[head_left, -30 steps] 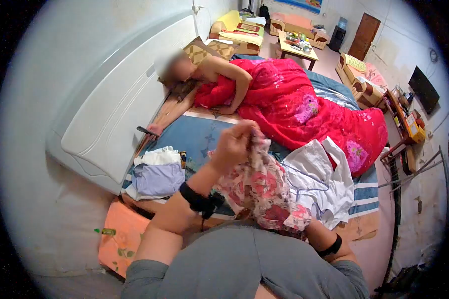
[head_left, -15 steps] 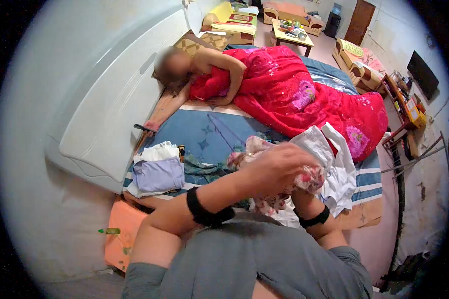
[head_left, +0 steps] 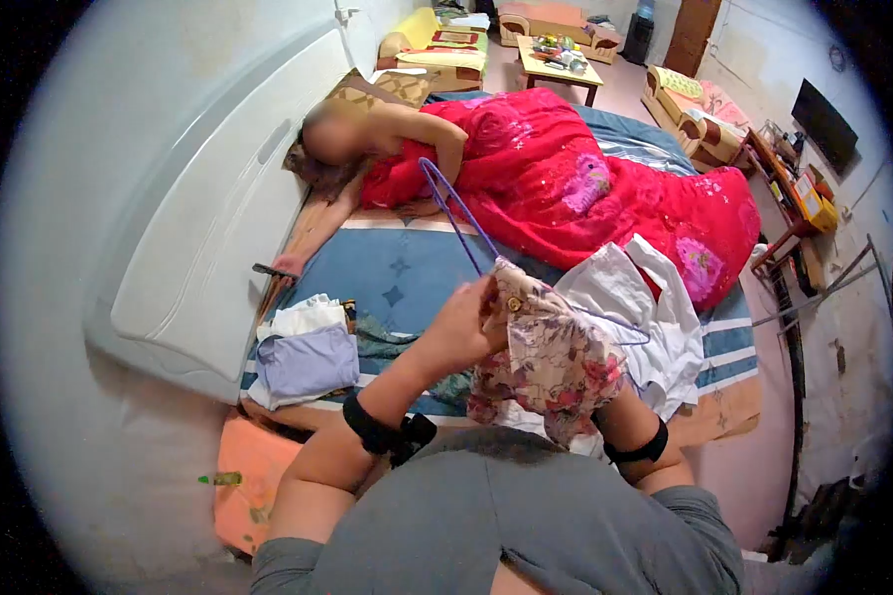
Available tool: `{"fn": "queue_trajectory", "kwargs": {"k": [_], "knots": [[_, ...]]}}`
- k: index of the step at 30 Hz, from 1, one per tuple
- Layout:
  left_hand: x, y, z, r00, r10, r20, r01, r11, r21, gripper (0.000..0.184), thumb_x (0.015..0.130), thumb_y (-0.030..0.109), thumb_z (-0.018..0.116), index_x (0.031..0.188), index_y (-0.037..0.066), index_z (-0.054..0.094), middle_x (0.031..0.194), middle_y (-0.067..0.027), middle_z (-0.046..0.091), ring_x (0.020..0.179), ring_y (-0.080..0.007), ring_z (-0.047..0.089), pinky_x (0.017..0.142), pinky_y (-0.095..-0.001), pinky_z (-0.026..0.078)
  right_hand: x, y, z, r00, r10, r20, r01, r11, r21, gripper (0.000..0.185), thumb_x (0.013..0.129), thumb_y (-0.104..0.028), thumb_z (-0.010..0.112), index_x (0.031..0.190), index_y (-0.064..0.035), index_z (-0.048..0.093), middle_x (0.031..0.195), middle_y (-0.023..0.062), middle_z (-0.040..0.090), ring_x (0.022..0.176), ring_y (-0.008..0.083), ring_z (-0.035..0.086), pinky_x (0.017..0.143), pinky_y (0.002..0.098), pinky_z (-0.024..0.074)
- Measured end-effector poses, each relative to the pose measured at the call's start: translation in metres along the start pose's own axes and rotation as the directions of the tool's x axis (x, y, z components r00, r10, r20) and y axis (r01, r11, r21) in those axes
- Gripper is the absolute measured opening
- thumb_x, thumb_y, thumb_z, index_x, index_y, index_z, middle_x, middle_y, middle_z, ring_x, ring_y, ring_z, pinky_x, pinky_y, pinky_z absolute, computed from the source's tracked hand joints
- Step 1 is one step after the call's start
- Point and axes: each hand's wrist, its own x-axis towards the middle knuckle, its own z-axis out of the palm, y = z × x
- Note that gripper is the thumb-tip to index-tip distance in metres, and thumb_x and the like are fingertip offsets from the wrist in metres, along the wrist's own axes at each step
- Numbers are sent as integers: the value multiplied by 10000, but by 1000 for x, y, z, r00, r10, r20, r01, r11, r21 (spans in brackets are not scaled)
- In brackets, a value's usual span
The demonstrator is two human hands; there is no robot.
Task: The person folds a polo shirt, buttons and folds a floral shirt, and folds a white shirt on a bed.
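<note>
A cream floral garment with pink and red flowers and a gold button hangs in front of me over the bed. At its upper left edge, my left hand has its fingers closed on the cloth. A thin purple clothes hanger sticks out of the garment's top, and another length of it shows on the right. My right forearm reaches up behind the garment's lower right side. The cloth hides that hand's fingers. White clothing lies on the bed just beyond the garment.
Folded light-blue and white clothes lie on the bed's near left. A person under a red floral quilt lies across the far side, a phone in one hand. An orange-covered stool stands at lower left.
The garment has gone from bunched to hanging spread out. The purple hanger, lying on the bed before, is now raised at the garment. My left hand moved left; my right hand slipped behind the cloth.
</note>
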Motion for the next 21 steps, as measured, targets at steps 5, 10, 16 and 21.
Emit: {"fn": "queue_trajectory", "kwargs": {"k": [5, 10, 16, 21], "knots": [[-2, -1, -6, 977, 128, 168, -164, 961, 224, 340, 778, 160, 589, 1098, 51, 560, 1133, -108, 541, 1048, -266, 464, 940, -347, 338, -6, 7, -7, 999, -34, -38, 37, 996, 76, 550, 827, -290, 583, 1267, -19, 396, 1237, 80, 457, 1078, 168, 468, 916, 300, 391], [-15, 16, -15, 874, -98, 477, 458, 497, -737, 432, 754, 93, 506, 1167, -36, 499, 1177, -115, 530, 1013, -196, 543, 883, -319, 414, -12, -3, 4, 1000, -17, -23, 17, 1000, 4, 539, 829, -278, 580, 1265, -21, 395, 1231, 83, 459, 1075, 175, 471, 913, 303, 394], [-6, 34, -23, 907, 160, 390, 372, 135, -919, 462, 763, 72, 508, 1202, -53, 441, 1158, -134, 536, 1058, -241, 528, 916, -362, 406, -11, 21, 11, 998, -52, 39, 52, 998, -19, 541, 833, -265, 575, 1276, -24, 378, 1231, 88, 457, 1076, 182, 472, 917, 305, 390], [-11, 6, -23, 910, 8, 414, 399, 250, -882, 481, 747, 57, 508, 1210, -48, 434, 1142, -147, 544, 1011, -243, 558, 863, -359, 447, -15, 23, 14, 997, -62, 50, 64, 997, -36, 544, 836, -254, 570, 1284, -26, 363, 1231, 93, 455, 1077, 188, 473, 921, 308, 387]]}}
